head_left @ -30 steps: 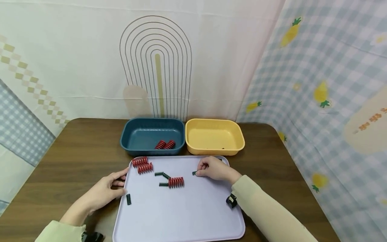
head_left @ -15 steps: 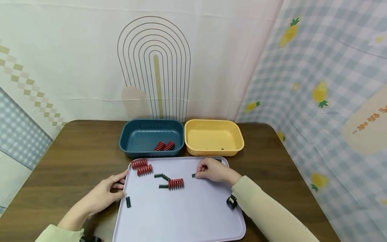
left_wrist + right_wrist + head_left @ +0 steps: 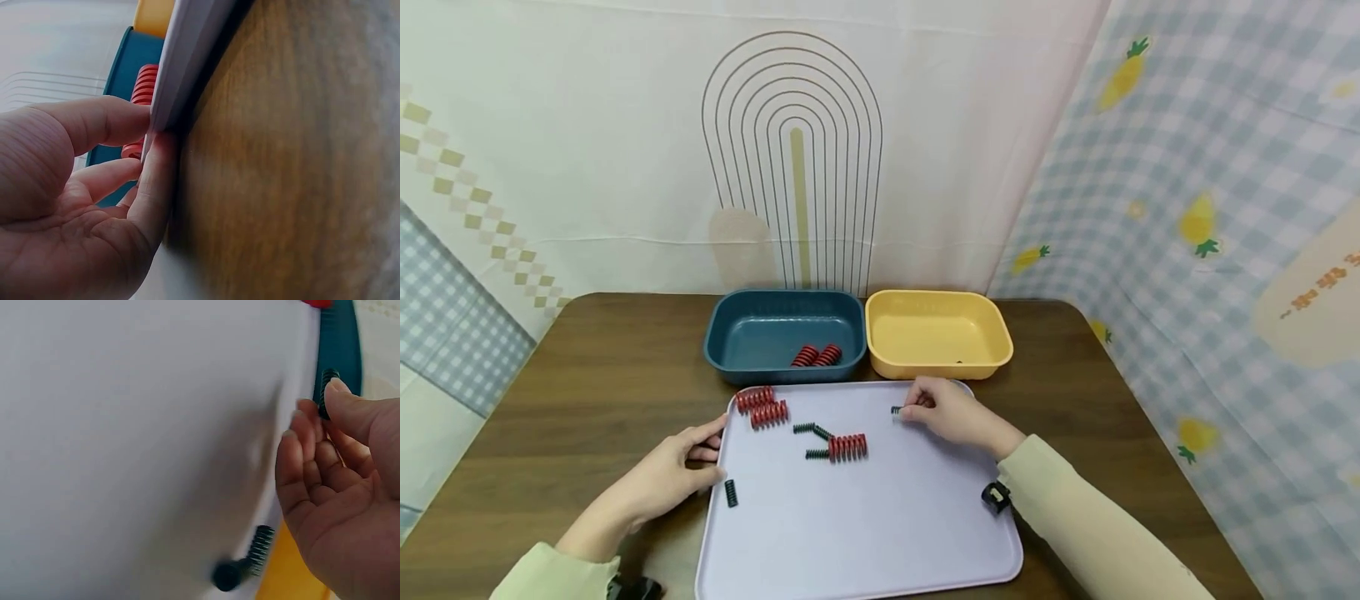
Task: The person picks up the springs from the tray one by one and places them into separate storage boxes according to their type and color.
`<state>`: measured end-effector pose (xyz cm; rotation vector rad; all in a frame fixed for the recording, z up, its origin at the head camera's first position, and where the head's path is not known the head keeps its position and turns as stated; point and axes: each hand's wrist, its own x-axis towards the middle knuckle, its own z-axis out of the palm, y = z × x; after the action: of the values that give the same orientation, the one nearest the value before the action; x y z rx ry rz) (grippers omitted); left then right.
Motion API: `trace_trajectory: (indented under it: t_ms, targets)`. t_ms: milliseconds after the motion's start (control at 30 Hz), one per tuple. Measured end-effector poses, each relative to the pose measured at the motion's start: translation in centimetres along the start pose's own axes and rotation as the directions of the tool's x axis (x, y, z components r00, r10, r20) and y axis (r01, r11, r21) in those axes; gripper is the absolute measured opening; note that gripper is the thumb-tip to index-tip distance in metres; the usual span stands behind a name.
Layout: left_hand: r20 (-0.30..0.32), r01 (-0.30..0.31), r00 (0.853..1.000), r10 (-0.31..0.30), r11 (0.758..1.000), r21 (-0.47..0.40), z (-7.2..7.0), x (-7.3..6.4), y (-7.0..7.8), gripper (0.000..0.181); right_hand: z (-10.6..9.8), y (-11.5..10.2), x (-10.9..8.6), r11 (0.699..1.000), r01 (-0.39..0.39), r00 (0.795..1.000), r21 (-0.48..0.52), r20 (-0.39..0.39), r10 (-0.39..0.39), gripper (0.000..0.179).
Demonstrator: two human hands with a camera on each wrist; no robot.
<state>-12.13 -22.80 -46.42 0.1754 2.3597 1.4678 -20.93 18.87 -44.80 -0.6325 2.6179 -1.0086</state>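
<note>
One lilac tray (image 3: 865, 525) lies before me; beyond it stand the blue bin (image 3: 775, 377), with two red springs (image 3: 827, 355) inside, and the yellow bin (image 3: 940, 372), set so close together that something let go over their neighbouring rims could, I judge, drop on the wrong side; my left hand (image 3: 670, 475) pinches the tray's left rim between thumb and fingers, and a tug there could tip it and set loose coils rolling; a thick red spring (image 3: 847, 447) lies with a thin green spring (image 3: 817, 455) at its end, so their coils might hook together if one were pulled; my right hand (image 3: 951, 412) pinches a small spring (image 3: 329, 387) above the tray's far right part, and an uneven squeeze could shoot it out; the tray's near left corner is cut off; the yellow bin's front wall hides some floor, leaving a dark speck I can't name; my right hand covers the tray's far corner in the head view, where its wrist view shows another spring (image 3: 259, 550) and a dark blur (image 3: 226, 576); my thumb hides part of the pinched spring.
</note>
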Motion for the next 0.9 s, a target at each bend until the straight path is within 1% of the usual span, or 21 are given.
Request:
trace_trajectory:
  t_ms: [167, 233, 300, 400, 500, 600, 667, 833, 900]
  targets:
    - [-0.011, -0.016, 1.0, 0.016, 1.0, 0.002, 0.1, 0.1, -0.1, 0.074, -2.1, -0.8, -0.4, 0.993, 0.014, 0.997, 0.116, -0.073, -0.005, 0.012]
    - [-0.01, -0.021, 1.0, 0.021, 1.0, -0.004, 0.1, 0.1, -0.2, 0.074, -3.0, -1.4, -0.5, 0.99, 0.011, 0.995, 0.141, -0.097, 0.003, 0.013]
    - [-0.01, -0.025, 1.0, 0.025, 1.0, -0.006, 0.1, 0.1, -0.3, 0.074, -3.9, -1.6, -0.3, 0.988, 0.018, 0.993, 0.156, -0.121, 0.001, 0.014]
    - [-0.008, -0.027, 1.0, 0.027, 1.0, -0.009, 0.0, 0.2, -0.2, 0.074, -5.3, -1.7, 0.3, 0.988, 0.02, 0.987, 0.152, -0.162, 0.005, 0.014]
    - [-0.004, -0.024, 1.0, 0.024, 1.0, -0.012, 0.0, 0.3, -0.2, 0.074, -6.4, -1.2, 1.2, 0.99, 0.012, 0.979, 0.142, -0.204, 0.017, 0.015]
    - [-0.003, -0.018, 1.0, 0.018, 1.0, -0.011, -0.1, 0.3, -0.1, 0.074, -7.0, -0.8, 2.1, 0.992, -0.026, 0.971, 0.121, -0.234, 0.054, 0.015]
    - [-0.004, -0.011, 1.0, 0.011, 1.0, -0.007, -0.1, 0.2, -0.2, 0.074, -7.1, -0.5, 2.6, 0.992, -0.058, 0.968, 0.112, -0.238, 0.084, 0.016]
    - [0.005, -0.006, 1.0, 0.006, 1.0, -0.003, -0.1, 0.3, -0.4, 0.075, -7.0, 0.5, 3.7, 0.987, -0.127, 0.959, 0.101, -0.24, 0.148, 0.017]
    - [0.009, -0.006, 1.0, 0.006, 1.0, -0.009, -0.1, 0.4, -0.4, 0.075, -6.9, 1.0, 4.1, 0.987, -0.135, 0.957, 0.091, -0.245, 0.154, 0.017]
